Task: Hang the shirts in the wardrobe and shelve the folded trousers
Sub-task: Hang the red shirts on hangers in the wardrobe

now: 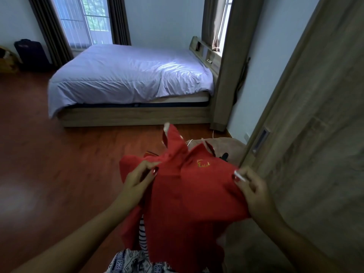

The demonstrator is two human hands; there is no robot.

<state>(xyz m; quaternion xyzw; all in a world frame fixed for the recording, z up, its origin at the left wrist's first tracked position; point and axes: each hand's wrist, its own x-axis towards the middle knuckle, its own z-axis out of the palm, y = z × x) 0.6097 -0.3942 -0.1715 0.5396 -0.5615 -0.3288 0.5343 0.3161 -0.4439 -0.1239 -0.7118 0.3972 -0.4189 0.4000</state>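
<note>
1. Red shirt [189,194]: you hold it up in front of you between both hands, and its right edge comes just beside the wardrobe door [315,134].
2. Your left hand [137,182] pinches the cloth near one shoulder, thumb and fingers curled on it. Your right hand [254,192] grips the opposite edge. A small white piece shows at that thumb; you cannot tell what it is.
3. The door crowds your right side. To your left the floor [59,154] lies open as far as the bed [130,75].
4. The floor is glossy reddish wood. The bed stands well apart from you on a low wooden frame under a pale, rumpled duvet, with a curtained window [86,18] behind it.
5. The shirt is matte and creased, its collar standing up, with a small gold emblem [203,164] stitched on the chest. The door is grey-brown woodgrain with a recessed handle [261,140].
6. Below the shirt show a striped cloth [143,239] and a black-and-white patterned cloth [134,261].
</note>
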